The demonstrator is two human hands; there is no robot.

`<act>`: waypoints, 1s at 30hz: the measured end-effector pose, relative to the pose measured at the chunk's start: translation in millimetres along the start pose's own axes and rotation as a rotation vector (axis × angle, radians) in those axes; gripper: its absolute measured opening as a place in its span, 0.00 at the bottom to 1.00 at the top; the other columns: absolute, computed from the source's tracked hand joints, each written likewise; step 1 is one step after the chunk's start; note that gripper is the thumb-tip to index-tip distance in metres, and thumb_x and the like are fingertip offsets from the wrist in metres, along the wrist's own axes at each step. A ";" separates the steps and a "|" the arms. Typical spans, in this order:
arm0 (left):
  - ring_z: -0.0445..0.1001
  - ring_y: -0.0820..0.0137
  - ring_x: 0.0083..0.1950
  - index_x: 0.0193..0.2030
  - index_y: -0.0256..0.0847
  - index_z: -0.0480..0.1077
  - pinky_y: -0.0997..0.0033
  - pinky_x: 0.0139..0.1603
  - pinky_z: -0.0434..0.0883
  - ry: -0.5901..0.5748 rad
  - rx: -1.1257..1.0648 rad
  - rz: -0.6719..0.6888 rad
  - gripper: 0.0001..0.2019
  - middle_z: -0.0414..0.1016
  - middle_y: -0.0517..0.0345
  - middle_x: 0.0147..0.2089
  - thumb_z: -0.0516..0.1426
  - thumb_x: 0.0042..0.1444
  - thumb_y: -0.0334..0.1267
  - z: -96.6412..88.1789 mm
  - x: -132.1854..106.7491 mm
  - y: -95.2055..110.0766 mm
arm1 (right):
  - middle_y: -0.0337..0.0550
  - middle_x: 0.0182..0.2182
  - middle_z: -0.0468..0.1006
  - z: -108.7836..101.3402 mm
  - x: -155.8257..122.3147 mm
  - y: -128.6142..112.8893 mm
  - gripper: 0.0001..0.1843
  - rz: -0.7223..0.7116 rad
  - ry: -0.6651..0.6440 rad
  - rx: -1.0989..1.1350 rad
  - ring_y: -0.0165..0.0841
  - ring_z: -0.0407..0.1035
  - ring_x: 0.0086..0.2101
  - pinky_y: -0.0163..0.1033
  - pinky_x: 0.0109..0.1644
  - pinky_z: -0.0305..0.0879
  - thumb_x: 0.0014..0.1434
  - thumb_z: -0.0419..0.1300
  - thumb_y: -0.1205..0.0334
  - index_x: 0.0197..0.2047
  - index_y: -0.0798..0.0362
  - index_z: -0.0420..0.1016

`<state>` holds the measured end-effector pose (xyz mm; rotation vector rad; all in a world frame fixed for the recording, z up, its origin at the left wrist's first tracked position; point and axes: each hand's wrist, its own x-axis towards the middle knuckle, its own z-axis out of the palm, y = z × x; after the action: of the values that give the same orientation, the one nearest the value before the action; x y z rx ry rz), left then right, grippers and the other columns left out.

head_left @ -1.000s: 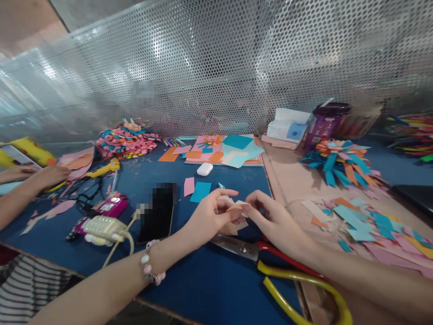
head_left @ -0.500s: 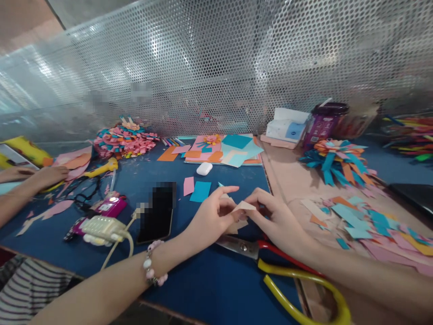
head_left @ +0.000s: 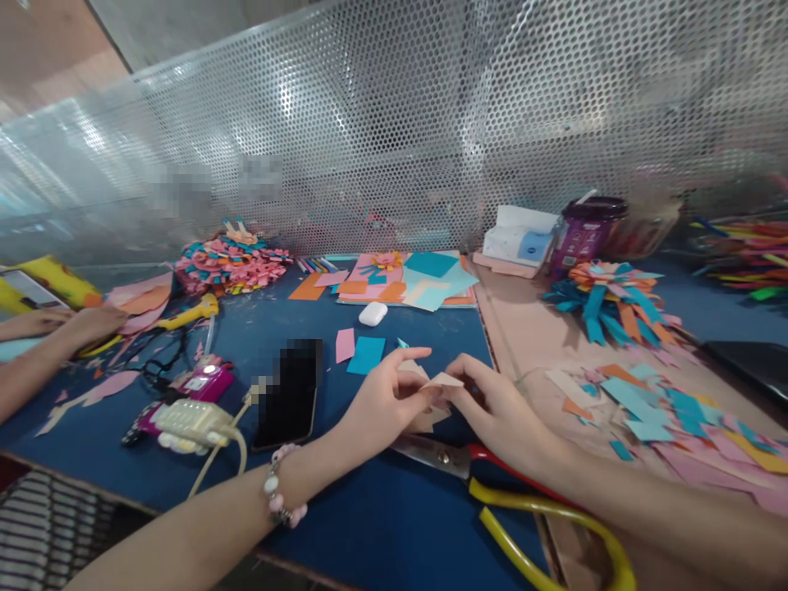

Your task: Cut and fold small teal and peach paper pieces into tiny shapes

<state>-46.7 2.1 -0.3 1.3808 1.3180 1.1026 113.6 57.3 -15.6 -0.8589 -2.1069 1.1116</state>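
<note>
Between my two hands is a small folded piece of cream paper. My left hand pinches its left side, with the index finger stretched out above it. The fingers of my right hand close on its right side. More cream paper lies on the blue table below, partly covered by my hands. Large scissors with red and yellow handles rest under my right hand and forearm, blades apart from the paper I hold. A blue paper square and a pink one lie beyond my left hand.
A phone and a charger with a cable are at left. A white earbud case sits ahead. Paper scraps cover the cardboard at right, near a dark cup. Another person's hands are at far left.
My hands stay together on the folded cream paper, and the right fingers have shifted slightly on it. The whole view has tilted a little; the table things lie as before.
</note>
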 end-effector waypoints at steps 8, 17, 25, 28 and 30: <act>0.75 0.69 0.35 0.52 0.36 0.60 0.69 0.37 0.70 -0.070 -0.147 -0.091 0.21 0.74 0.55 0.33 0.58 0.54 0.42 2.5 0.0 0.5 | 0.36 0.25 0.66 -2.9 -0.3 -3.3 0.11 0.014 -0.096 -0.003 0.30 0.62 0.28 0.36 0.31 0.57 0.64 0.45 0.60 0.30 0.52 0.60; 0.74 0.70 0.37 0.39 0.35 0.67 0.70 0.39 0.69 -0.143 -0.278 -0.109 0.12 0.71 0.54 0.35 0.52 0.59 0.43 -2.9 2.7 2.6 | 0.34 0.24 0.61 -3.5 3.3 -2.6 0.13 0.035 -0.141 0.064 0.29 0.58 0.27 0.35 0.32 0.56 0.64 0.45 0.61 0.27 0.51 0.55; 0.75 0.69 0.35 0.41 0.35 0.67 0.71 0.37 0.69 -0.196 -0.277 -0.194 0.15 0.74 0.52 0.33 0.56 0.56 0.46 -2.1 5.1 2.1 | 0.35 0.24 0.64 -4.2 2.9 -1.3 0.13 0.044 -0.144 0.027 0.29 0.61 0.27 0.35 0.31 0.57 0.63 0.45 0.61 0.26 0.52 0.57; 0.75 0.70 0.35 0.39 0.33 0.68 0.70 0.39 0.70 -0.175 -0.311 -0.167 0.15 0.74 0.53 0.33 0.57 0.55 0.45 -2.6 6.4 0.8 | 0.35 0.24 0.65 -2.8 3.1 0.9 0.12 0.054 -0.119 0.052 0.29 0.62 0.28 0.35 0.32 0.59 0.63 0.47 0.59 0.28 0.51 0.58; 0.75 0.71 0.35 0.37 0.34 0.68 0.69 0.40 0.70 -0.127 -0.366 -0.173 0.13 0.74 0.53 0.33 0.59 0.53 0.44 -2.5 7.5 -0.7 | 0.35 0.25 0.65 -1.4 3.2 3.3 0.09 0.067 -0.063 0.108 0.29 0.63 0.28 0.35 0.31 0.60 0.62 0.49 0.58 0.31 0.51 0.58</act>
<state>-49.0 9.6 -0.4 1.0290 1.0598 1.0580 113.6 61.9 -17.1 -0.8587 -2.0610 1.2902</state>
